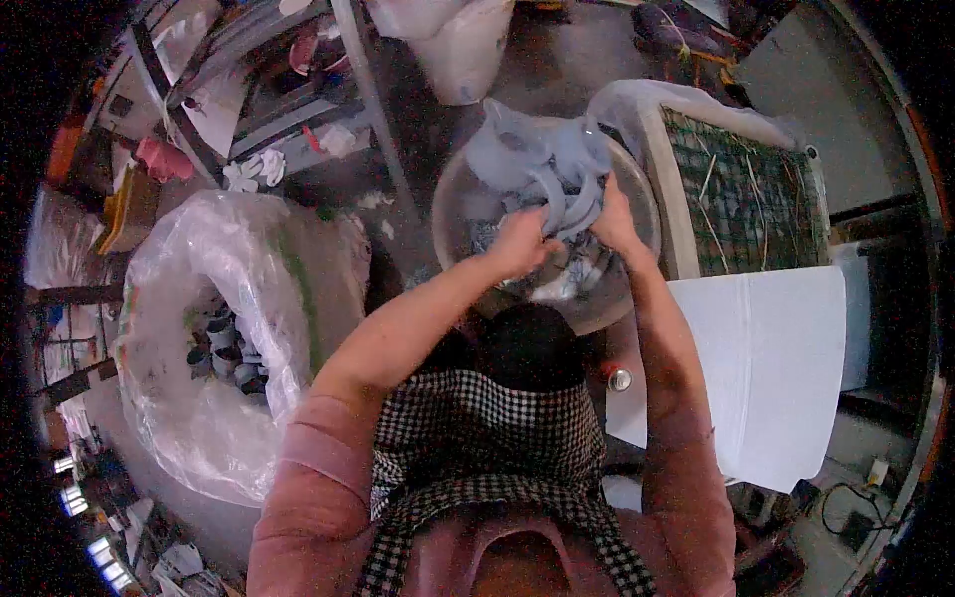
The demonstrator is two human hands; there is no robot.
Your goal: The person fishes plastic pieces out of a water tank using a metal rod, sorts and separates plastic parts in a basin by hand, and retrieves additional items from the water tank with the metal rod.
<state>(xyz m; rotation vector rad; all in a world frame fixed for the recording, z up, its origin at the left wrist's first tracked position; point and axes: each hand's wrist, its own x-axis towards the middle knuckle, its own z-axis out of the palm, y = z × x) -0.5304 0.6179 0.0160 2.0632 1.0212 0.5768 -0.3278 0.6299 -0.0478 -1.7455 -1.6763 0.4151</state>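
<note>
Both my hands reach forward over a large round metal basin (446, 221). Between them are several grey curved plastic parts (537, 159), blurred and overlapping. My left hand (524, 242) has its fingers wrapped round the near left end of a curved grey part. My right hand (615, 217) grips the right side of the same cluster, its fingers partly hidden behind the parts. Below the hands, the basin holds shiny clear plastic (569, 281) and dark bits that I cannot make out.
On the left stands a big sack lined with clear plastic (189, 428), with small grey pipe-like pieces (227, 353) inside. At the right are a framed green mesh (746, 199), a white board (756, 368) and a can (619, 379). A metal rack (373, 109) rises at the upper left.
</note>
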